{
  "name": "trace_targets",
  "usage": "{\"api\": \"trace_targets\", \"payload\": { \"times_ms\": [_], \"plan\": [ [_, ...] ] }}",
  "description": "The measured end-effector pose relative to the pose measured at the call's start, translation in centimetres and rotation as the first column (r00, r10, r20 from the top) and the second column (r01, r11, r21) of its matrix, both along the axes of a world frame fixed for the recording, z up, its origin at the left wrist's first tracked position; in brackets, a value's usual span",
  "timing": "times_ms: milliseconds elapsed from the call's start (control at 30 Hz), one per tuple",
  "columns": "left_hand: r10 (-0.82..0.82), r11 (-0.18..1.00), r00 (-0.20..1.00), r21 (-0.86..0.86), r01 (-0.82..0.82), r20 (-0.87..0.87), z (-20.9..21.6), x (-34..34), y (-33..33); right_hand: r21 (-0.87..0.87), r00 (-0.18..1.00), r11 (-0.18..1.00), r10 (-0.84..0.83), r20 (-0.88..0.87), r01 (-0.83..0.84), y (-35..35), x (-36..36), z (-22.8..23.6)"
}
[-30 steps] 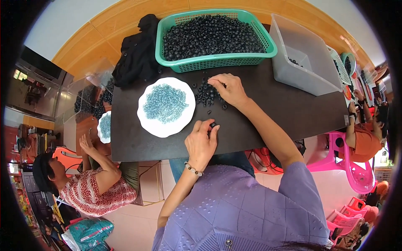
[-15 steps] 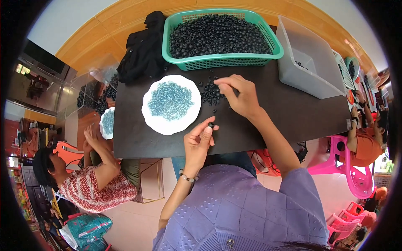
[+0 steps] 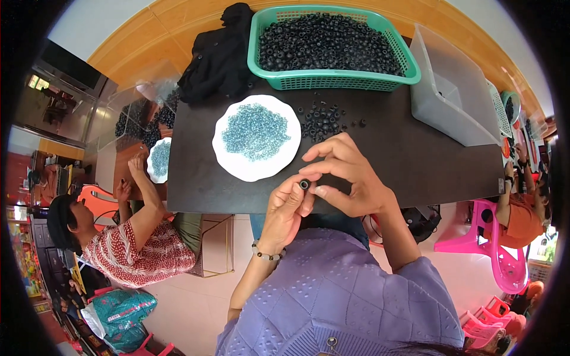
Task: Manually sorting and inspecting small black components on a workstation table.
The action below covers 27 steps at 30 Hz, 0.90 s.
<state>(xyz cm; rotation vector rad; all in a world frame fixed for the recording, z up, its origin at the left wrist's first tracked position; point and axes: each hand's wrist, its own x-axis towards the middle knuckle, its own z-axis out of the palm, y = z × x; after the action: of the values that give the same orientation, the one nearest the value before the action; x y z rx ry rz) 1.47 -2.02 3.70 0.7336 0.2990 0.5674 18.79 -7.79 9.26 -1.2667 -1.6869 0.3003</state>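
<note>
Pinched between the thumb and fingers of my left hand is a small black ring-shaped piece, its round hole facing up. My right hand curves around the piece from the right, thumb tip close beside it and fingers apart. Nothing shows between those fingers. Beyond my hands lies a loose heap of similar black pieces on the dark table. Left of the heap, a white scalloped plate carries a mound of small clear-blue beads.
A green basket full of black pieces stands at the back, with black cloth on its left and a translucent bin on its right. At left a person sits by another bead plate. A pink stool stands at right.
My right hand has come back from the heap of black pieces to the piece in my left hand. The view has shifted slightly. The person at left has moved their hands.
</note>
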Motion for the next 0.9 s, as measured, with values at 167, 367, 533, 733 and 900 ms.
{"api": "trace_targets", "payload": {
  "times_ms": [167,367,533,733,900],
  "plan": [
    [0.05,0.997,0.996,0.067,-0.045,-0.073,0.4,-0.3,0.0,-0.061,0.998,0.997,0.051,0.027,-0.049,0.2,-0.6,-0.1],
    [0.082,0.989,0.994,0.132,-0.071,-0.076,0.2,-0.4,0.0,-0.08,0.997,0.995,0.064,-0.039,-0.067,0.3,-0.6,-0.6],
    [0.047,0.996,0.996,0.081,-0.04,-0.077,-1.2,-0.6,0.1,-0.12,0.994,0.99,0.064,-0.088,-0.075,0.2,-0.5,-1.2],
    [-0.055,0.987,0.997,-0.146,0.063,0.06,-1.3,-0.7,0.0,-0.152,0.979,0.982,0.084,-0.186,-0.113,0.0,-0.4,-1.6],
    [-0.095,0.978,0.992,-0.176,0.109,0.086,-1.6,-0.9,-0.3,-0.132,0.942,0.977,0.119,-0.313,-0.168,0.1,-0.7,-3.1]
  ]
}}
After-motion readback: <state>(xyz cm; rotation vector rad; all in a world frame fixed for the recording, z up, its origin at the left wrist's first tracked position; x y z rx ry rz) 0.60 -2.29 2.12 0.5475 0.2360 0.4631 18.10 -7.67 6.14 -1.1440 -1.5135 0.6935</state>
